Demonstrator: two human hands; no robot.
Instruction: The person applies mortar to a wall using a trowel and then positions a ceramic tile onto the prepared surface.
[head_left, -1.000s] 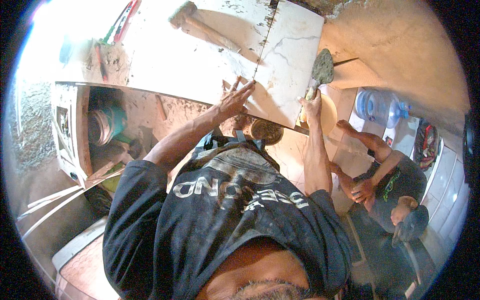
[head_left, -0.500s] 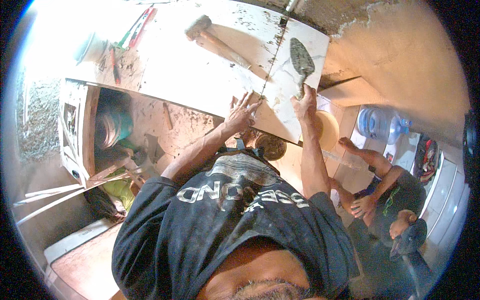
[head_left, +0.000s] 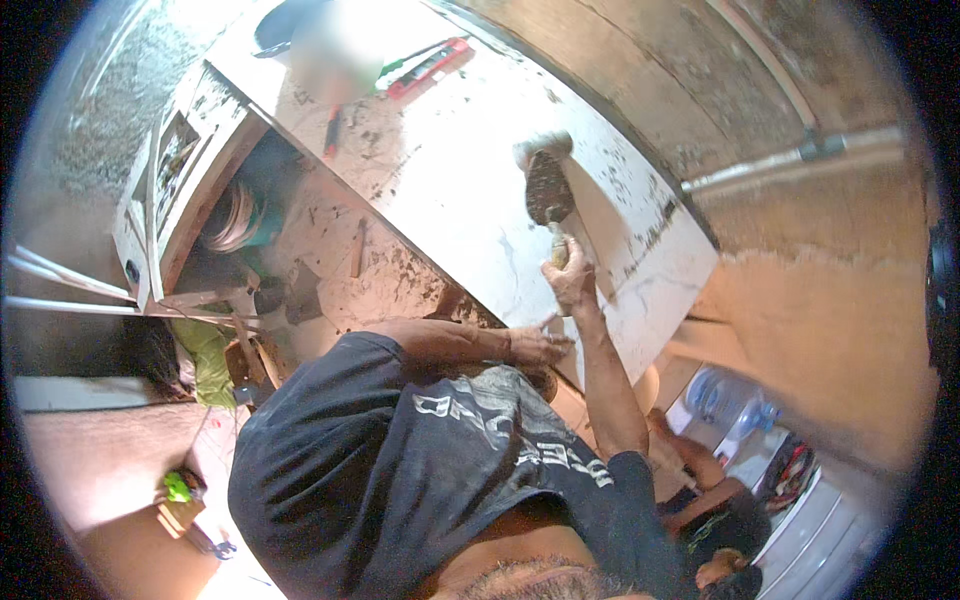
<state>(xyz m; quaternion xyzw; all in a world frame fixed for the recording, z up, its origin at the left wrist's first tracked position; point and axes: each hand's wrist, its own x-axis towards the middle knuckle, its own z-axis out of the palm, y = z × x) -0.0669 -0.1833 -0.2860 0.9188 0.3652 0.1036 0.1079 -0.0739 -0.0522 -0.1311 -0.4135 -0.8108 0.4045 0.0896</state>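
Note:
My right hand (head_left: 572, 278) is closed round the handle of a pointed trowel (head_left: 547, 190), whose blade is coated in dark wet mortar. The blade is held over the white tiled slab, overlapping a mallet (head_left: 548, 146) that lies there; most of the mallet's handle is hidden behind the trowel and hand. Near the slab's front edge my left hand (head_left: 543, 345) rests on the tile with fingers stretched out, holding nothing. Splashes of mortar spot the white tiles (head_left: 470, 190).
A red level (head_left: 430, 68) and an orange-handled tool (head_left: 333, 130) lie toward the slab's far left end. Below it stands a teal bucket (head_left: 268, 225) beside a wooden frame (head_left: 215, 165). At the right are a large water bottle (head_left: 725, 398) and another person (head_left: 715, 520).
My view has turned, and the slab now runs more diagonally. The trowel has moved left from the slab's right end to over the mallet. My left hand stays near the front edge.

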